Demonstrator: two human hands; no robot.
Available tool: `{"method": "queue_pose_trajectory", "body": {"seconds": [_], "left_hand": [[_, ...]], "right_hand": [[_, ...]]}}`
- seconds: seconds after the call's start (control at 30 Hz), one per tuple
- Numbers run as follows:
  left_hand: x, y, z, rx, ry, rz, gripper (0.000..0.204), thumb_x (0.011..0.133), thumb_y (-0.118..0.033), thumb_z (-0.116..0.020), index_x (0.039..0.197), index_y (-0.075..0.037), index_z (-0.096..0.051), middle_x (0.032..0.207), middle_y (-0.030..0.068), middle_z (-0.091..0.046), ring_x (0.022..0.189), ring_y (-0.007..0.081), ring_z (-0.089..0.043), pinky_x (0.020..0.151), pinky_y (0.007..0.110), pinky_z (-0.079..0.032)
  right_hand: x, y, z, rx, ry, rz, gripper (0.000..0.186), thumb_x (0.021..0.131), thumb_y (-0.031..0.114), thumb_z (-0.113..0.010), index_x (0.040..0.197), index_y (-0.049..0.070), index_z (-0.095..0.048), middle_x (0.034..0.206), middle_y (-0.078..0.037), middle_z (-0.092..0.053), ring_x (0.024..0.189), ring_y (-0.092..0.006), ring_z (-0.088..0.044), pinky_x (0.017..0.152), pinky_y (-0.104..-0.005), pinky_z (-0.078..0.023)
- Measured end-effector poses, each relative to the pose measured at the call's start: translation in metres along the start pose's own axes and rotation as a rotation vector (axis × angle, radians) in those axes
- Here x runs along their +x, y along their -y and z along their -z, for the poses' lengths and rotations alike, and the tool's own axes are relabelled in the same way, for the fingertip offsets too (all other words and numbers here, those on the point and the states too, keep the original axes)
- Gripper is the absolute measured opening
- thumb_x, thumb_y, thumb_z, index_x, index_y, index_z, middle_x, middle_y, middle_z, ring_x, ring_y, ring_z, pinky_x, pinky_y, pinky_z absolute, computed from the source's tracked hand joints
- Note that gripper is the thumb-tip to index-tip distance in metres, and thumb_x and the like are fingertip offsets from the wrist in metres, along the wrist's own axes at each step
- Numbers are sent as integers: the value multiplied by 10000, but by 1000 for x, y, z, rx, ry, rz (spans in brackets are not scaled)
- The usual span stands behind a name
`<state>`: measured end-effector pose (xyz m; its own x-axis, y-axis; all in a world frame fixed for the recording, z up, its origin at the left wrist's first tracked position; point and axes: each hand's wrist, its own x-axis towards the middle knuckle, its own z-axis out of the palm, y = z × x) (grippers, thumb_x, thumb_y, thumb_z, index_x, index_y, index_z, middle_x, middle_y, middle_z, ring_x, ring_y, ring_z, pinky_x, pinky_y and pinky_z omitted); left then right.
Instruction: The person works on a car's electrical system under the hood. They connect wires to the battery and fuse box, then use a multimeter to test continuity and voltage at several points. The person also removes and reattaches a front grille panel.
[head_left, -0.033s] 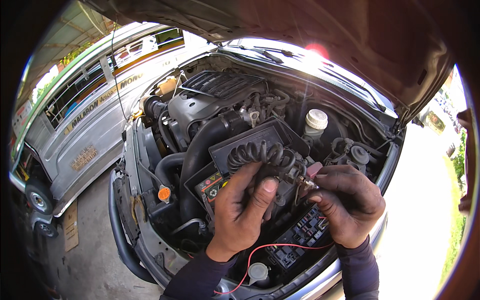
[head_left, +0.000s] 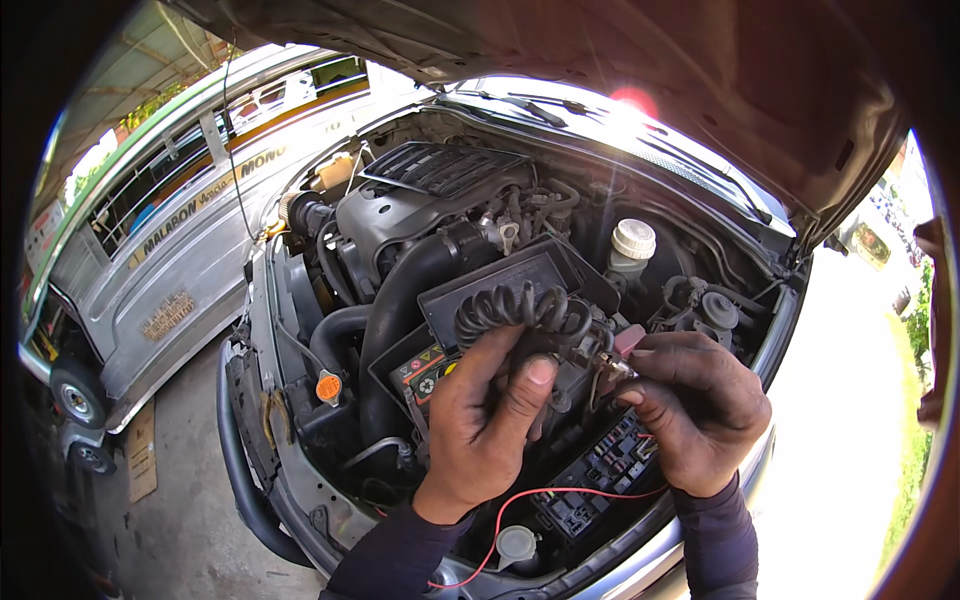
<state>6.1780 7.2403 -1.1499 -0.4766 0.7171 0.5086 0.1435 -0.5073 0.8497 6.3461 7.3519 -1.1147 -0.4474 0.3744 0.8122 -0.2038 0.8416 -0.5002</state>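
Left hand: your left hand (head_left: 475,425) closes thumb and fingers on the coiled black cable (head_left: 522,308), thumb uppermost.
Right hand: your right hand (head_left: 705,410) pinches the shiny metal end piece (head_left: 617,367) between thumb and index finger.
Coil: it sits above the engine bay, its loops over your left fingers, its right end leading toward the metal piece.
Pink cover: a pink piece (head_left: 629,340) shows just beside your right fingertips.
Battery: the battery (head_left: 423,372) shows partly, left of your left hand.
Fuse box: the open fuse box (head_left: 575,508) lies between your 2 forearms, a red wire (head_left: 520,497) crossing it.
Caps: an orange cap (head_left: 328,388) is at left, a white reservoir cap (head_left: 633,238) beyond your hands.
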Motion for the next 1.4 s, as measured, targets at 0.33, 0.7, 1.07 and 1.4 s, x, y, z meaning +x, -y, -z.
{"method": "queue_pose_trajectory", "body": {"seconds": [0.33, 0.7, 1.07, 1.4], "left_hand": [[-2, 2, -4, 178, -101, -110, 304, 1022, -116, -693, 1247, 86, -666, 1047, 142, -769, 914, 153, -716, 815, 276, -548], [1, 17, -11, 287, -76, -185, 351, 1050, -145, -658, 1333, 60, -615, 817, -9, -645, 597, 24, -498, 516, 214, -365], [1, 13, -3, 249, -76, -243, 336, 1037, -120, -668, 1310, 74, -635, 1000, 100, -732, 841, 147, -672, 759, 273, -517], [1, -1, -11, -203, 5, 213, 435, 1086, -249, -614, 1413, 36, -576, 782, 5, -614, 501, 36, -483, 436, 195, -359]], "right_hand": [[-2, 5, -9, -21, -66, 16, 238, 761, -71, -843, 973, -96, -738, 869, -194, -748, 770, -274, -743, 740, -367, -591], [-7, 8, -19, 25, -121, -96, 186, 817, -79, -803, 982, -73, -717, 869, -155, -751, 732, -233, -716, 746, -353, -572], [-9, 6, -23, 6, -107, -151, 215, 855, -39, -802, 1050, -63, -713, 908, -140, -745, 755, -188, -718, 692, -288, -580], [-8, 4, -18, 216, -21, -192, 303, 929, -31, -768, 1187, -115, -633, 999, -170, -742, 847, -188, -733, 767, -319, -617]]}}
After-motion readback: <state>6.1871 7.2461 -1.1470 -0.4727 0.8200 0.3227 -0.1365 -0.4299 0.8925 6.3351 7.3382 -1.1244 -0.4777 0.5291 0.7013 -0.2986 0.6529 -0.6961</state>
